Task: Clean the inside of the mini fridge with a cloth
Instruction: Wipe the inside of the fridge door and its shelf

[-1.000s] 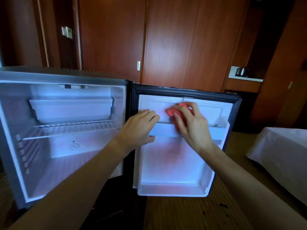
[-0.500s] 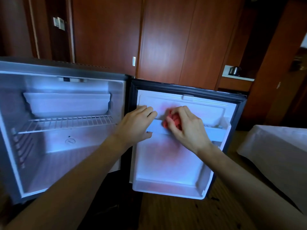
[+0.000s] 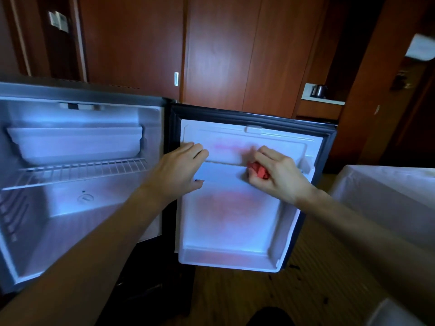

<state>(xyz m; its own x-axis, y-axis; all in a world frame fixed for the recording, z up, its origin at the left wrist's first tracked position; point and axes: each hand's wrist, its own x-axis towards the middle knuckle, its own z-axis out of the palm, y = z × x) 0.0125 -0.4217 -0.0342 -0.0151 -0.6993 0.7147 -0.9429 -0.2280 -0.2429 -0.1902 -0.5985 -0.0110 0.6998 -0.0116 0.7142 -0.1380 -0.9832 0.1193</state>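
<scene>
Rightward along the door shelf is where the crumpled red cloth (image 3: 258, 171) has travelled since a second ago, when it was sitting near the shelf's middle. Gripping it in curled fingers, the right hand (image 3: 280, 175) is pressing the bunched fabric against the smooth white plastic door shelf rail (image 3: 222, 174) near its right end. Lying flat with fingers straight, the left hand (image 3: 180, 169) is resting on the glossy white moulded inner door panel (image 3: 231, 222) at its left edge. Beside it, the open mini fridge cavity (image 3: 70, 208) is showing a thin wire rack (image 3: 77, 171) under a rounded white plastic tray (image 3: 75, 143).
</scene>
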